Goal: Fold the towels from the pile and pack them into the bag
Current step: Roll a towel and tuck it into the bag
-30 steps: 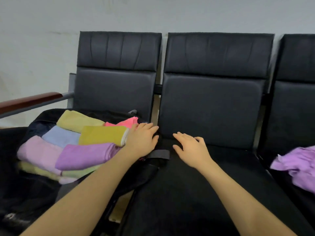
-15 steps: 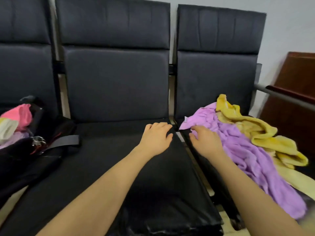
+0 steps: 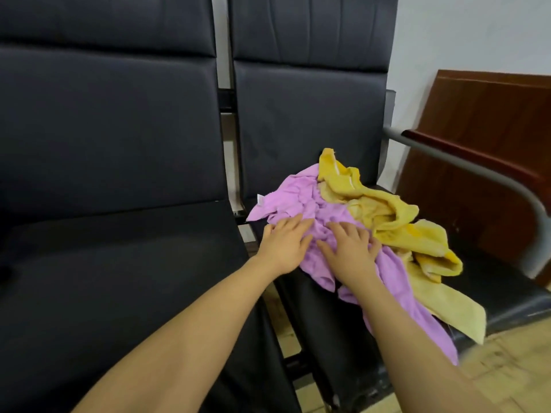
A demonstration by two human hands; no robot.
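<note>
Black padded seats (image 3: 119,263), white wall (image 3: 477,31), wooden panel (image 3: 492,114) right. Left hand (image 3: 284,244) and right hand (image 3: 350,251), grip flat and slack, press purple towel (image 3: 286,198) beside yellow towel (image 3: 396,231).

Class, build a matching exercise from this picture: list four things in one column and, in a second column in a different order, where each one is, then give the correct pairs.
Column one
1. purple towel
2. yellow towel
3. left hand
4. wooden panel

Column two
A. leaning at the wall, beyond the armrest
B. crumpled on the right seat, under both hands
C. on the towel's left edge, nearest the empty middle seat
D. heaped on the pile's far and right side, touched by neither hand

Pairs: 1-B, 2-D, 3-C, 4-A
</note>
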